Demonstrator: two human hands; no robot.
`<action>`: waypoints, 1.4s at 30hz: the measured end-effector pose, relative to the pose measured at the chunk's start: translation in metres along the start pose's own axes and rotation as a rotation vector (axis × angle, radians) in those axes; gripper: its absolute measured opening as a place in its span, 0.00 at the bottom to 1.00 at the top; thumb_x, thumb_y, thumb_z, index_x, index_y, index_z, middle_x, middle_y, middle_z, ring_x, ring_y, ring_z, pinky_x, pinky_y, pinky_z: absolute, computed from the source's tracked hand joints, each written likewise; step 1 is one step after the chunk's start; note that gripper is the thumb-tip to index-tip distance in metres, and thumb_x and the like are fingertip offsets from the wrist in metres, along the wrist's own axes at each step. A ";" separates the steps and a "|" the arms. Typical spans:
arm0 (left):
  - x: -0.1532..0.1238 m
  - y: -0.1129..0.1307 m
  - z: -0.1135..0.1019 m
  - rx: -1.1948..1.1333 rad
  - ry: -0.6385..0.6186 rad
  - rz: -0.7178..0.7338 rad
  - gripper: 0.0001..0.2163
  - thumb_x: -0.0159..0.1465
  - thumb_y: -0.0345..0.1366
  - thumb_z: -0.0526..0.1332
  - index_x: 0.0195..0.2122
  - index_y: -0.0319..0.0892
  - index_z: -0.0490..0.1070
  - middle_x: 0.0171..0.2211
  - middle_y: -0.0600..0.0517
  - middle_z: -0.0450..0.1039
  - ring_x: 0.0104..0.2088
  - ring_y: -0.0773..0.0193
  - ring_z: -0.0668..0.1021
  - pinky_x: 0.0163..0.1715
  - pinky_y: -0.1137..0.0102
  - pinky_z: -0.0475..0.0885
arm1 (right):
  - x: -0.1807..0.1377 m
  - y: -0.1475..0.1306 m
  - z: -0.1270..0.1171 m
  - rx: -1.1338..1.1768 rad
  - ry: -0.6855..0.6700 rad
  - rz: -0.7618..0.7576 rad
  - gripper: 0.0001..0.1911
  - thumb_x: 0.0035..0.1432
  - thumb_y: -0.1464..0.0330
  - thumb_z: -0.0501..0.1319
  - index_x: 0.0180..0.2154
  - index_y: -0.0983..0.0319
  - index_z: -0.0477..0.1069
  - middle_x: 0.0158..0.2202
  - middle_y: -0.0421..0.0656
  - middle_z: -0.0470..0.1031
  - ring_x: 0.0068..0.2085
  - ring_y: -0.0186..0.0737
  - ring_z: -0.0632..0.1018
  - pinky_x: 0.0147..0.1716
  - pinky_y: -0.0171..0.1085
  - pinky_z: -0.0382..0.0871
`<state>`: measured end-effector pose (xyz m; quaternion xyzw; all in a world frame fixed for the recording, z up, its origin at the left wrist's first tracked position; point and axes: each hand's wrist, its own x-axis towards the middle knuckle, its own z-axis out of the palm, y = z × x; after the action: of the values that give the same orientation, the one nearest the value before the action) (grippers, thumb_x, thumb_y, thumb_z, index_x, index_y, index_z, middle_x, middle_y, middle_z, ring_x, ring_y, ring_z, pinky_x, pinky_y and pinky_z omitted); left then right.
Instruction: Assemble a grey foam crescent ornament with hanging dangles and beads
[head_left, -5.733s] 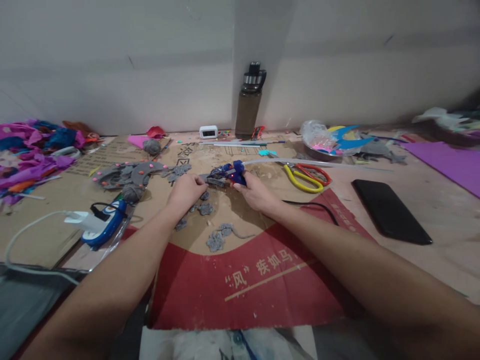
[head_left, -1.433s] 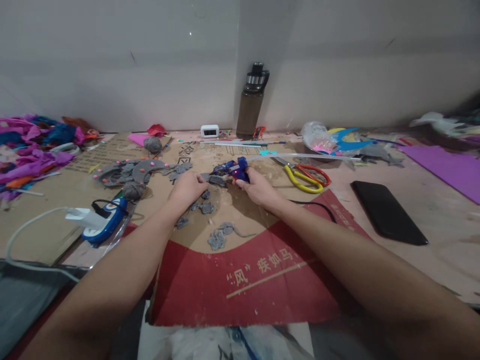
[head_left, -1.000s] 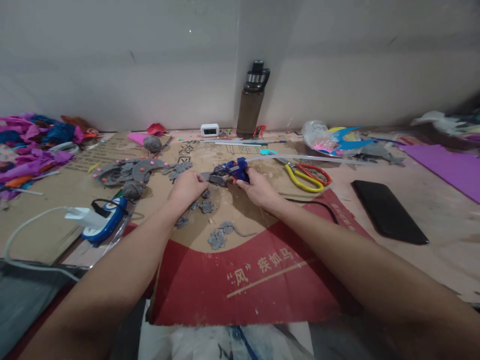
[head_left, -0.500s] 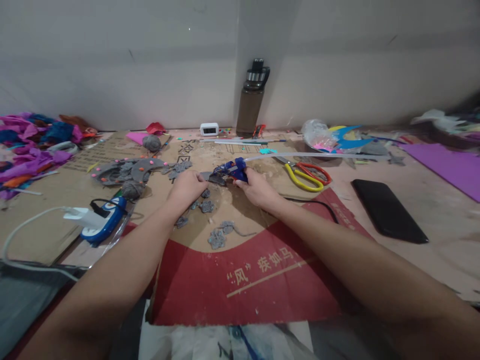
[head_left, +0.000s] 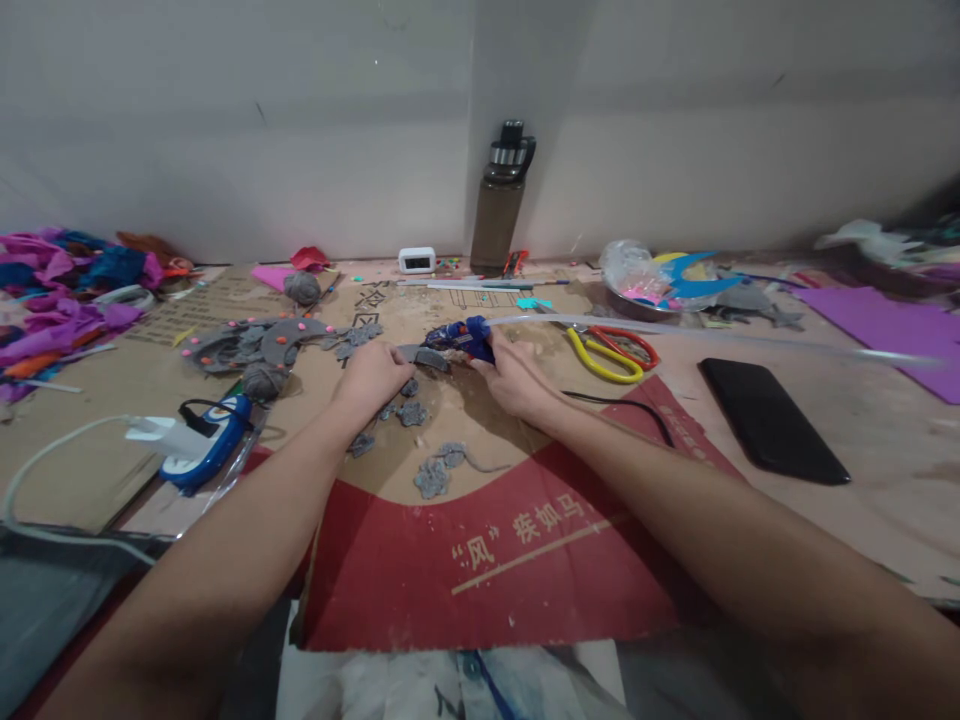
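My right hand [head_left: 521,375] is closed around the handle of a blue hot glue gun [head_left: 466,338], its nozzle turned left. A long clear glue stick [head_left: 645,327] sticks out of its back toward the right. With pinched fingers, my left hand [head_left: 377,375] holds the end of a curved grey felt piece [head_left: 425,356], which lies just under the nozzle. Small grey felt flowers [head_left: 412,413] are scattered beside and below my left hand. A further pair of felt flowers [head_left: 432,478] with a thin grey strand lies nearer to me on the cardboard [head_left: 555,575].
At left are grey crescents with pink dots [head_left: 281,345], a blue power strip [head_left: 206,445] and colourful felt scraps [head_left: 75,260]. Yellow-and-red-handled scissors [head_left: 607,370], a black phone [head_left: 772,420] and a bowl [head_left: 637,305] stand right. A bottle [head_left: 499,215] is by the wall.
The glue gun's nozzle has lifted slightly off the curved felt, more of which now shows. The glue stick's far end has swung down and toward me. My left hand stays in place.
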<state>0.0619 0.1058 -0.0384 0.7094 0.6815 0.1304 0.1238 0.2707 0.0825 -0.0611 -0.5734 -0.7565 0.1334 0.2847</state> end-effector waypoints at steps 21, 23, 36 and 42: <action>-0.001 0.000 -0.001 0.016 0.000 0.000 0.10 0.52 0.37 0.58 0.27 0.41 0.78 0.27 0.45 0.78 0.30 0.58 0.77 0.32 0.69 0.68 | 0.005 0.003 0.007 0.143 -0.035 0.072 0.17 0.60 0.67 0.55 0.51 0.63 0.65 0.48 0.51 0.75 0.50 0.52 0.74 0.51 0.49 0.61; -0.001 0.000 -0.001 0.011 0.006 0.009 0.09 0.52 0.37 0.58 0.26 0.41 0.77 0.27 0.46 0.78 0.30 0.58 0.77 0.32 0.69 0.67 | 0.006 0.006 0.006 0.173 -0.047 0.091 0.16 0.60 0.66 0.55 0.50 0.63 0.66 0.47 0.51 0.75 0.48 0.51 0.75 0.50 0.49 0.63; -0.001 0.000 -0.001 0.013 -0.002 0.009 0.09 0.52 0.36 0.58 0.27 0.41 0.78 0.27 0.45 0.78 0.30 0.58 0.77 0.32 0.69 0.68 | 0.005 0.001 0.002 0.087 -0.058 0.100 0.14 0.60 0.66 0.55 0.48 0.62 0.67 0.45 0.52 0.76 0.49 0.52 0.74 0.49 0.48 0.63; 0.000 -0.001 0.000 0.007 0.001 0.002 0.09 0.51 0.35 0.58 0.27 0.41 0.78 0.28 0.46 0.79 0.31 0.58 0.77 0.32 0.69 0.68 | 0.005 0.003 0.000 0.133 -0.054 0.128 0.16 0.61 0.64 0.55 0.49 0.63 0.66 0.45 0.51 0.76 0.47 0.51 0.75 0.46 0.46 0.65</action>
<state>0.0609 0.1057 -0.0386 0.7105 0.6813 0.1283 0.1208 0.2721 0.0882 -0.0612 -0.5965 -0.7153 0.2168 0.2924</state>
